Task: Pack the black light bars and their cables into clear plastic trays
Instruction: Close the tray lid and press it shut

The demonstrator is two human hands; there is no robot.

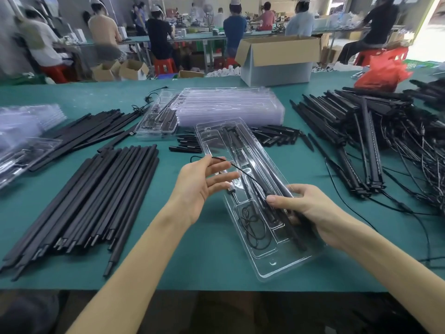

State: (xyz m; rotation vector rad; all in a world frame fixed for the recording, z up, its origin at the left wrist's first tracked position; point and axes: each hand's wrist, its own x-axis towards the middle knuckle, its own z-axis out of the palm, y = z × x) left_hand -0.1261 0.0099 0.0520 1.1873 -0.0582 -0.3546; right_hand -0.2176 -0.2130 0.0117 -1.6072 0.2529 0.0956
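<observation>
- Over the tray (pixel 266 273), seated light bars (pixel 235 138) are gripped by the right hand (pixel 310 208).
- Left of it, an untucked cable (pixel 243 171) is pinched by the left hand (pixel 197 186).

Two slender forearms (pixel 134 249), bare along all their visible length, end in the left hand (pixel 202 186) and right hand (pixel 310 210); long fingers (pixel 221 177), short plain nails (pixel 271 199)
</observation>
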